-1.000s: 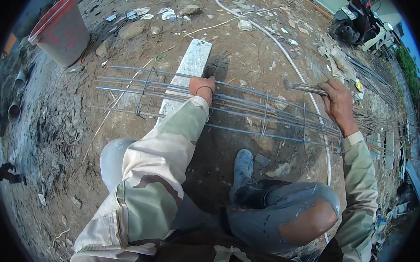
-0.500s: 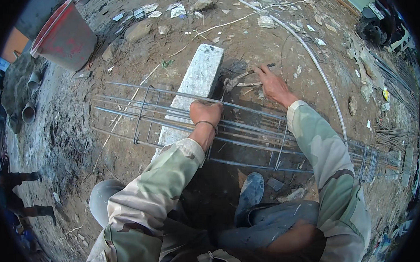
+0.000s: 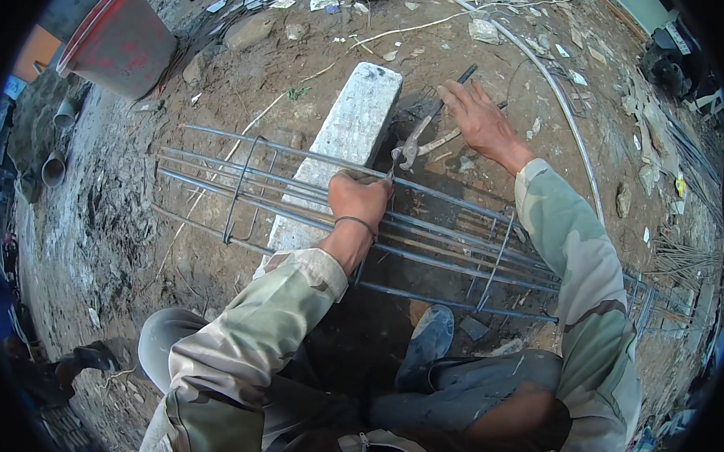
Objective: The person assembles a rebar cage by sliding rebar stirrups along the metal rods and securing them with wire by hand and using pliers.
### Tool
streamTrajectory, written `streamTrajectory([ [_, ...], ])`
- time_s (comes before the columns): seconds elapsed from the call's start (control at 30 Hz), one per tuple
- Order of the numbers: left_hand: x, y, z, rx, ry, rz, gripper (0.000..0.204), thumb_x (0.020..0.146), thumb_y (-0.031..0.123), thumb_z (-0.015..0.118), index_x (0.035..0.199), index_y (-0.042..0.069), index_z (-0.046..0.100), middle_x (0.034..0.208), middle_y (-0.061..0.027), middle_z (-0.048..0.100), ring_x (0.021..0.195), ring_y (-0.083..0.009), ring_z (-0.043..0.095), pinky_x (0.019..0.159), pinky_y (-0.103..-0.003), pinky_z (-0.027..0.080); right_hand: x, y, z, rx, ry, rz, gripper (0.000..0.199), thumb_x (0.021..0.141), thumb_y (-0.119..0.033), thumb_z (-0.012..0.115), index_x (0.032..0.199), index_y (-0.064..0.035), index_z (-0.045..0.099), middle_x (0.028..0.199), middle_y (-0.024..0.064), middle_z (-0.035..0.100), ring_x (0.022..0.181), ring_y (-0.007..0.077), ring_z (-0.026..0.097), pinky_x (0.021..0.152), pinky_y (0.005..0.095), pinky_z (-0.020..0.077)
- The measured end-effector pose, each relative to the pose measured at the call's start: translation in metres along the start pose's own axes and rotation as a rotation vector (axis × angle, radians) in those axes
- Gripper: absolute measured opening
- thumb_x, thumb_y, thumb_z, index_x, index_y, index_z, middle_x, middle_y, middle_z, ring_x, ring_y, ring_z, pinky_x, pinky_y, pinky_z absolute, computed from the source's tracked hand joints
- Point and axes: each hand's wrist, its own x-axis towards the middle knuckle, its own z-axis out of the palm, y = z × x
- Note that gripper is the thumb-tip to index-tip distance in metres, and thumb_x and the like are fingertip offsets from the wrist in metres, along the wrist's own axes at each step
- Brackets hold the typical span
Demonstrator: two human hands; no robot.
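A cage of thin steel rebar [image 3: 477, 261] lies slantwise in front of me, its left part resting over a pale concrete block [image 3: 357, 113]. My left hand [image 3: 359, 200] is closed on the cage's far bar, beside a stirrup; whatever lies inside its fingers is hidden. From just beyond it a thin tie wire [image 3: 393, 170] rises to the jaws of a pair of pincers [image 3: 409, 153]. My right hand [image 3: 485, 125] holds the pincers by the handles, which are spread apart, with its fingers reaching over them.
A reddish-grey bucket [image 3: 120, 51] stands at the far left, near short pipe pieces [image 3: 53, 168]. A pale hose [image 3: 562, 96] curves along the right side. Bundled rods [image 3: 686, 256] lie at the right. Another person's boot [image 3: 97, 356] shows at the left.
The pincers' handles have opened wider, and my right hand has moved right and spread its fingers more. My left hand stays on the cage. The person at the left has shifted.
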Motion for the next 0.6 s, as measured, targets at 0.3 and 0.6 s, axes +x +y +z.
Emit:
streamTrajectory([
  [0.3, 0.001, -0.002, 0.002, 0.011, 0.012, -0.026, 0.016, 0.082, -0.004, 0.076, 0.09, -0.013, 0.066, 0.083, -0.0185, 0.074, 0.074, -0.0221, 0.074, 0.062, -0.031, 0.058, -0.001, -0.013, 0.009, 0.114, 0.114, 0.059, 0.043, 0.097, -0.002, 0.051, 0.139, 0.0014, 0.045, 0.144, 0.0243, 0.048, 0.13, 0.0435, 0.052, 0.117, 0.0555, 0.0368],
  [0.6, 0.002, -0.003, 0.003, -0.018, 0.012, -0.022, 0.019, 0.082, -0.006, 0.075, 0.094, -0.014, 0.062, 0.086, -0.0206, 0.073, 0.075, -0.024, 0.074, 0.064, -0.031, 0.061, 0.017, -0.002, -0.001, -0.053, 0.29, -0.188, 0.04, 0.086, -0.004, 0.062, 0.125, -0.0002, 0.055, 0.126, 0.02, 0.058, 0.11, 0.0343, 0.061, 0.099, 0.0485, 0.0469],
])
